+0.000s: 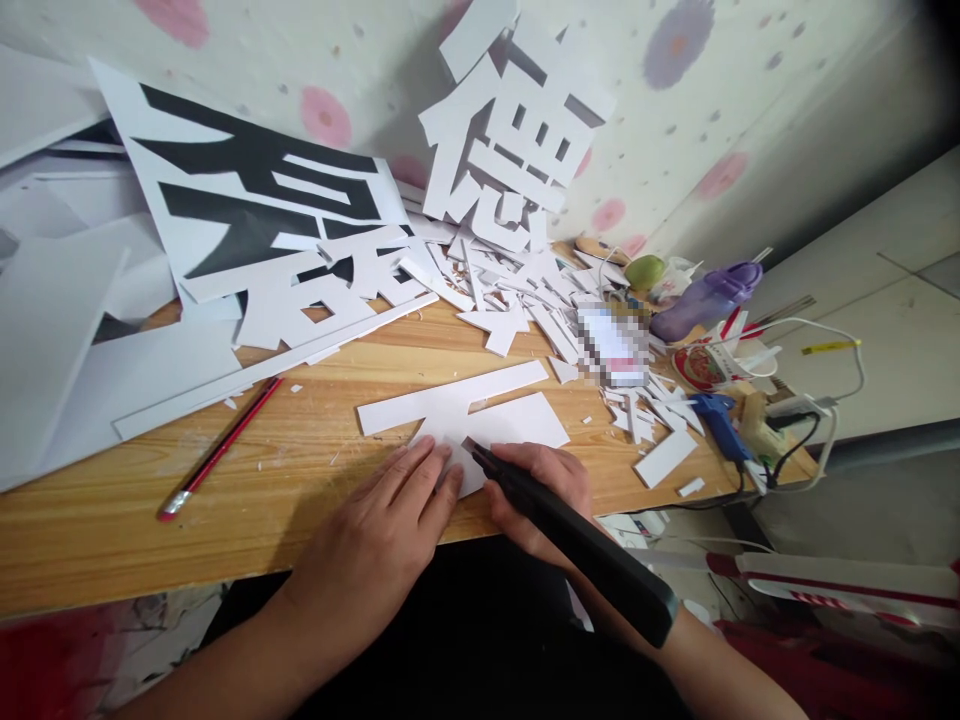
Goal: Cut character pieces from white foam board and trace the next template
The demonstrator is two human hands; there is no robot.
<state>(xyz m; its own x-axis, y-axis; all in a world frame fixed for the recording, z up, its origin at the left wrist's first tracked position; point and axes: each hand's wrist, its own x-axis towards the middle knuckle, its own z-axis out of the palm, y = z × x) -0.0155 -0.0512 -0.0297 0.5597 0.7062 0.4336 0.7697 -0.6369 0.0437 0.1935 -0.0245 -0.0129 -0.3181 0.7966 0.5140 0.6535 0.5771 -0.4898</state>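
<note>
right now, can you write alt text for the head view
A person's right hand holds a black-handled tool, its tip at a cut white board piece on a wooden table, with the left hand resting on the piece. Beyond are white scraps and a large white cut-out character.

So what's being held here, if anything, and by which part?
The right hand grips the black knife-like tool near its tip end. The left hand rests on the white cutout.

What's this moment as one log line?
left hand: resting on white board | right hand: gripping black cutter, tip at board | red pencil: lying on table
</note>
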